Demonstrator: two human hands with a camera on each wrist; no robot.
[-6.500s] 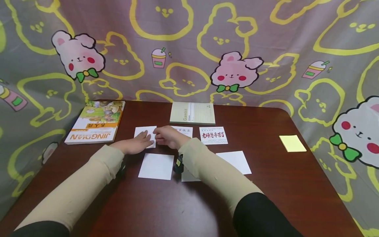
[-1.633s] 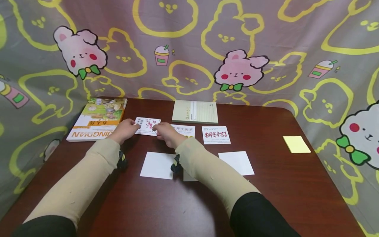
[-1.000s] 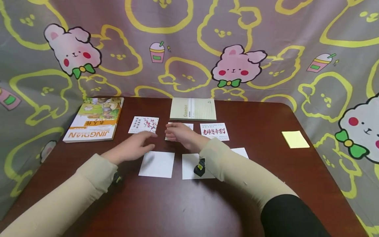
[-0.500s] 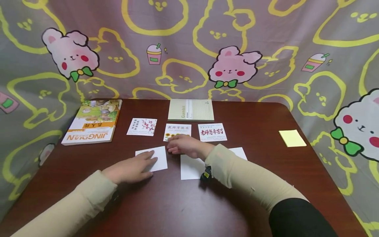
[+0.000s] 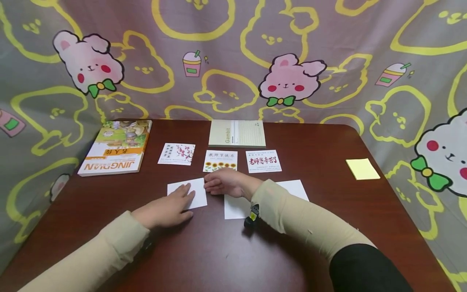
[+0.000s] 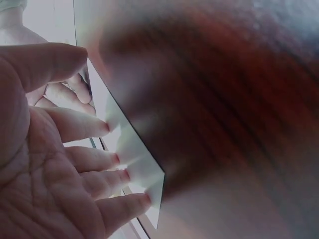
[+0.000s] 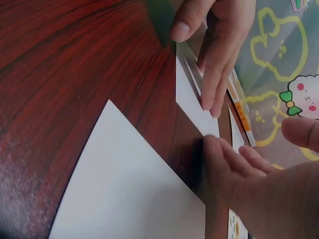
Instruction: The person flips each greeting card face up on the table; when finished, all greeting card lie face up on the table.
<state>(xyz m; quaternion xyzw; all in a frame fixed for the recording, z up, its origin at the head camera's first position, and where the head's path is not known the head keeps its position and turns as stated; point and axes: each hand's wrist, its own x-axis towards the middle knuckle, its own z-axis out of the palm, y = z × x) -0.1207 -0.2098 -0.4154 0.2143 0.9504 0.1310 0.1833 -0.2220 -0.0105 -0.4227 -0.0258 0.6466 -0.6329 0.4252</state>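
Note:
A blank white card (image 5: pixel 198 192) lies slightly turned on the dark table, left of centre. My left hand (image 5: pixel 164 210) rests on it, fingers spread and straight; the left wrist view shows these fingertips along the card (image 6: pixel 142 172). At the card's right edge are the fingertips of my right hand (image 5: pixel 226 182), its thumb held apart in the right wrist view. Under my right forearm lies a second blank card (image 5: pixel 235 209), partly hidden, and a third blank card (image 5: pixel 296 188) shows beyond the sleeve.
Behind the hands lie three printed cards: one with blossoms (image 5: pixel 176 154), one with sunflowers (image 5: pixel 220 158), one with red lettering (image 5: pixel 263 161). Farther out are a book (image 5: pixel 113 150), a notepad (image 5: pixel 237 134) and yellow sticky notes (image 5: pixel 363 169). A patterned curtain (image 5: pixel 226 52) surrounds the table.
Both hands left the back-left card, which now lies blossom side up, and came nearer to the left blank card. That card has turned slightly, and the right fingers have reached its edge.

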